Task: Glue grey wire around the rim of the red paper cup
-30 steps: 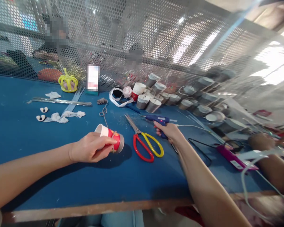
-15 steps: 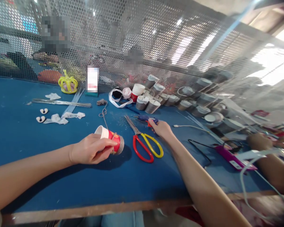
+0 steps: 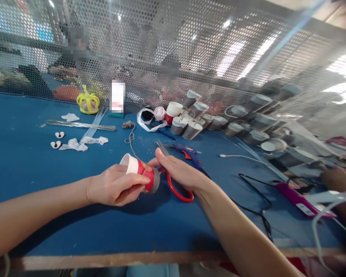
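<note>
My left hand (image 3: pixel 115 185) is closed around a red and white paper cup (image 3: pixel 142 167) lying on its side in the air, its white mouth to the left. Grey cord is wound round the cup's base, and a strand crosses its red wall. That cord (image 3: pixel 130 139) trails back to a small bundle on the table. My right hand (image 3: pixel 177 169) is at the cup's right side, thumb raised and apart from the fingers; whether the fingertips touch the cup or cord is unclear. Below it lie scissors (image 3: pixel 181 197), partly covered. A blue glue gun (image 3: pixel 190 154) rests just behind.
Several grey-wrapped cups (image 3: pixel 192 130) stand at the back near the perforated metal screen. A purple power strip (image 3: pixel 301 202) and cables lie right, near another person's hand. A yellow crown-shaped object (image 3: pixel 88 104), a lit phone (image 3: pixel 117 96) and metal rods (image 3: pixel 80 125) are at back left.
My right hand has let go of the glue gun and moved left to the cup, over the scissors. The left hand still holds the cup. The view has shifted slightly.
</note>
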Demonstrator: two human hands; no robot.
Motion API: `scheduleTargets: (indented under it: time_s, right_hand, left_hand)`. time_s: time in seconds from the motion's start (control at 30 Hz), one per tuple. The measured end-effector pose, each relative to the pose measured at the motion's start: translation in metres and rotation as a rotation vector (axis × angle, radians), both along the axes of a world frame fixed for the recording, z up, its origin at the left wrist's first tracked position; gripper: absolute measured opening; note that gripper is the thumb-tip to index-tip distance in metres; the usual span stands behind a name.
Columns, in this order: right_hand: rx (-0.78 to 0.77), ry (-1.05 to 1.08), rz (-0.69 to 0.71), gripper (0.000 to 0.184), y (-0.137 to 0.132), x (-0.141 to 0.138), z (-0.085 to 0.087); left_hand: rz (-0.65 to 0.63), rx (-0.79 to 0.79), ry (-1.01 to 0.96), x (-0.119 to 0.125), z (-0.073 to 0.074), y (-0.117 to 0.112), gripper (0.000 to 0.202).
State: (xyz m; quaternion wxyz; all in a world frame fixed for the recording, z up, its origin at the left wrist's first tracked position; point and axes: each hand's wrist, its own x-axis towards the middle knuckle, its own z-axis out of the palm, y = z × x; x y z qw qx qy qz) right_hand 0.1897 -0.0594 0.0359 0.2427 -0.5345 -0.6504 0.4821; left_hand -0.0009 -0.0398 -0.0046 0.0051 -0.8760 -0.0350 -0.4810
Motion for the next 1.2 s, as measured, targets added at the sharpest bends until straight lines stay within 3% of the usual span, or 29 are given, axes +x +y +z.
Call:
scheduleTargets:
  time_s: [0.17,0.27,0.43,0.6,0.8,1.03,1.2]
  right_hand:
    - [-0.244,0.449,-0.002,0.06,-0.001,-0.011,-0.014]
    - [-0.213,0.606,-0.031,0.044,-0.004,-0.015,-0.014]
    - [-0.136,0.691,-0.106,0.015,-0.01,-0.018,-0.012]
    - [-0.08,0.687,-0.173,0.011,-0.013,-0.02,-0.012]
    - [0.191,0.627,-0.322,0.014,-0.014,-0.013,-0.014]
    - [0.428,0.466,-0.331,0.015,-0.012,-0.004,-0.017]
    - [0.483,0.329,-0.376,0.017,-0.009,-0.002,-0.019]
  left_hand:
    - [-0.01,-0.031,0.029,0.0,0.0,-0.003,0.017]
    - [-0.044,-0.078,0.04,0.001,-0.001,-0.003,0.015]
    - [-0.052,-0.167,0.046,0.003,-0.001,-0.002,0.01]
    - [-0.076,-0.289,0.058,0.002,-0.002,-0.004,0.013]
    - [0.047,-0.654,0.065,0.004,0.001,-0.005,0.016]
    - [0.116,-1.069,0.063,0.011,0.004,0.0,0.017]
    - [0.101,-1.201,0.075,0.013,0.003,0.001,0.017]
